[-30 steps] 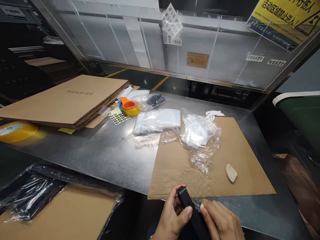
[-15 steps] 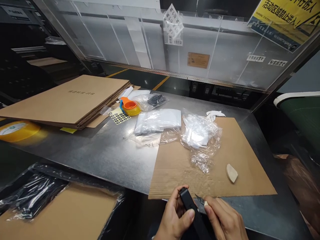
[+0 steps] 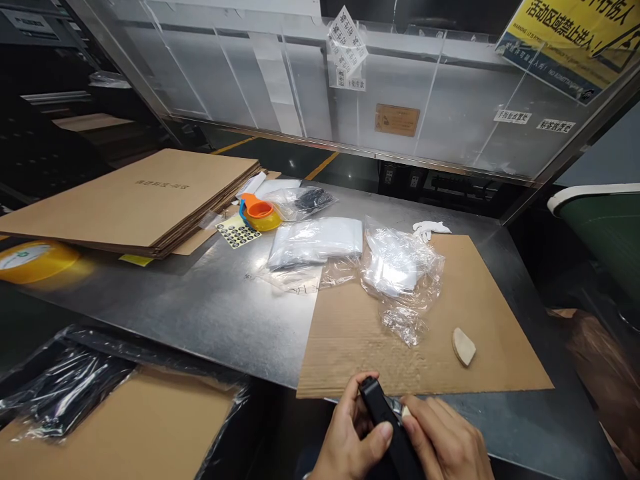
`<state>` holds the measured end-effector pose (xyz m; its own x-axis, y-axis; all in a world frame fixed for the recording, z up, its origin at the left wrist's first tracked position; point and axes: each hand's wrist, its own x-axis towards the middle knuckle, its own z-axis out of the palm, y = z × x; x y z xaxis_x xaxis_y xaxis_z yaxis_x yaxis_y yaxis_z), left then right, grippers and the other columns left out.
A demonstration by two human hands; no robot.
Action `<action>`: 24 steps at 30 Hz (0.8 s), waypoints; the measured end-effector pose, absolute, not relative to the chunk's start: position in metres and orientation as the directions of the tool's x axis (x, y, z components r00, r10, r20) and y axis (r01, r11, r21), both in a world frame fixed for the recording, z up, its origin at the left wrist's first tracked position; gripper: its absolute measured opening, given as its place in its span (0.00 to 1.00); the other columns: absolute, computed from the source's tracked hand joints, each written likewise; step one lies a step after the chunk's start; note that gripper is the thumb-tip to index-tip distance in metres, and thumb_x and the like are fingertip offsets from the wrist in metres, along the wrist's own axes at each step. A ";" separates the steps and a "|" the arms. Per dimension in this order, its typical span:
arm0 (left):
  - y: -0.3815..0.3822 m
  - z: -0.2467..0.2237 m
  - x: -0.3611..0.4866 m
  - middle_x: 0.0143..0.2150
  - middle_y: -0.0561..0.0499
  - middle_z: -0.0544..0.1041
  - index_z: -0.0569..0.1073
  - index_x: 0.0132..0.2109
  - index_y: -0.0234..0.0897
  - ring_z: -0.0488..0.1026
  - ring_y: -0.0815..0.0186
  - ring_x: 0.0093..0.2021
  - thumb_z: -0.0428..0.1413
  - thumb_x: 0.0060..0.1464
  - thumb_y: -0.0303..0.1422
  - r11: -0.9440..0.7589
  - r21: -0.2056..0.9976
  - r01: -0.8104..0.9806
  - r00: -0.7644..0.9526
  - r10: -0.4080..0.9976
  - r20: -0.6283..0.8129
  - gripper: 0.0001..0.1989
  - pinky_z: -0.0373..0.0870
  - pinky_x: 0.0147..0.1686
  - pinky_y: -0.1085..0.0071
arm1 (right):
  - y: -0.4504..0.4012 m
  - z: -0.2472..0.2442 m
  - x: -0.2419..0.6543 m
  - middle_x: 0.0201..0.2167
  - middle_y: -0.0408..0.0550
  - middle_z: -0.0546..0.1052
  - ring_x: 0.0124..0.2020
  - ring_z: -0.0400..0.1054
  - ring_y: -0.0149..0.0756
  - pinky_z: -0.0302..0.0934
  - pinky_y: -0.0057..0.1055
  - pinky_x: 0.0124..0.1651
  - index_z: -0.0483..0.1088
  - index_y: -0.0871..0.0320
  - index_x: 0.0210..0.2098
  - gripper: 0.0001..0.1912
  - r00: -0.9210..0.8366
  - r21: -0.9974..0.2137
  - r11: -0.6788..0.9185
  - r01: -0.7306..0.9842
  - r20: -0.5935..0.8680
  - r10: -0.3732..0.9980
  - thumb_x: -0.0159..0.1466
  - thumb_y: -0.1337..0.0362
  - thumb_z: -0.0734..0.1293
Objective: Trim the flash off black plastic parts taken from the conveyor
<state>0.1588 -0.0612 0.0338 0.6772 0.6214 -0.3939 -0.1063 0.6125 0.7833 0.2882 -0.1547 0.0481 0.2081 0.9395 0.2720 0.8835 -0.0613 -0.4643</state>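
Note:
At the table's near edge, my left hand (image 3: pixel 353 433) is closed round a long black plastic-looking part (image 3: pixel 389 427), its end pointing up and away from me. My right hand (image 3: pixel 447 433) is pinched against the part's right side, gripping a small metal blade (image 3: pixel 396 405). A pale bit shows at the fingertips; whether it belongs to the blade is unclear. Most of the blade is hidden by the part and my fingers. Beyond my hands a cardboard sheet (image 3: pixel 350 347) bears a cream wedge-shaped pad (image 3: pixel 464 348) and crumpled clear plastic bags with white contents (image 3: pixel 400 267).
A bag of flat white pieces (image 3: pixel 320 240), an orange tape dispenser (image 3: pixel 260 212), a sticker sheet (image 3: pixel 239 231) and a white glove (image 3: pixel 431 229) lie farther back. Stacked cardboard (image 3: pixel 150 193) and yellow tape (image 3: pixel 37 260) occupy the left. A plastic-lined box (image 3: pixel 150 420) stands lower left.
My right hand has shifted slightly left, bringing the blade against the black part's side; its pointed tip, visible before, is now mostly hidden. My left hand has barely moved.

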 end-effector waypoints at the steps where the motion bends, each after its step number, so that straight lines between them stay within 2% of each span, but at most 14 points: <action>1: -0.061 0.034 0.159 0.29 0.54 0.70 0.63 0.49 0.37 0.65 0.70 0.30 0.65 0.35 0.46 0.612 0.784 -0.102 0.679 0.618 -0.395 0.35 0.60 0.32 0.73 | -0.155 0.048 0.288 0.23 0.43 0.73 0.24 0.68 0.32 0.59 0.25 0.26 0.66 0.55 0.40 0.11 0.209 -0.461 -0.064 0.885 0.269 0.940 0.68 0.62 0.54; 12: -0.064 0.024 0.158 0.31 0.53 0.69 0.61 0.50 0.36 0.66 0.70 0.31 0.65 0.36 0.46 0.584 0.806 -0.099 0.670 0.638 -0.380 0.36 0.60 0.32 0.73 | -0.157 0.044 0.288 0.24 0.42 0.73 0.24 0.69 0.32 0.59 0.25 0.27 0.67 0.53 0.41 0.11 0.226 -0.451 -0.096 0.888 0.243 0.943 0.68 0.61 0.54; 15: -0.064 0.022 0.158 0.31 0.51 0.72 0.60 0.50 0.36 0.68 0.67 0.31 0.64 0.37 0.47 0.535 0.837 -0.117 0.682 0.655 -0.324 0.37 0.61 0.32 0.71 | -0.156 0.034 0.290 0.24 0.43 0.74 0.26 0.70 0.33 0.59 0.24 0.27 0.68 0.53 0.38 0.13 0.275 -0.449 -0.167 0.878 0.188 0.943 0.68 0.60 0.53; 19: -0.062 0.025 0.159 0.31 0.50 0.73 0.61 0.49 0.36 0.68 0.66 0.32 0.63 0.38 0.47 0.549 0.825 -0.135 0.705 0.638 -0.310 0.34 0.62 0.32 0.71 | -0.152 0.017 0.295 0.25 0.42 0.75 0.27 0.72 0.31 0.60 0.21 0.28 0.69 0.52 0.32 0.16 0.332 -0.571 -0.250 0.782 0.042 0.942 0.68 0.59 0.53; 24: -0.060 0.029 0.160 0.30 0.52 0.71 0.62 0.48 0.36 0.64 0.71 0.27 0.64 0.38 0.46 0.579 0.808 -0.109 0.688 0.631 -0.359 0.33 0.58 0.29 0.73 | -0.151 0.017 0.298 0.25 0.40 0.74 0.26 0.70 0.29 0.59 0.20 0.29 0.67 0.54 0.31 0.16 0.372 -0.724 -0.253 0.642 0.006 0.928 0.68 0.58 0.53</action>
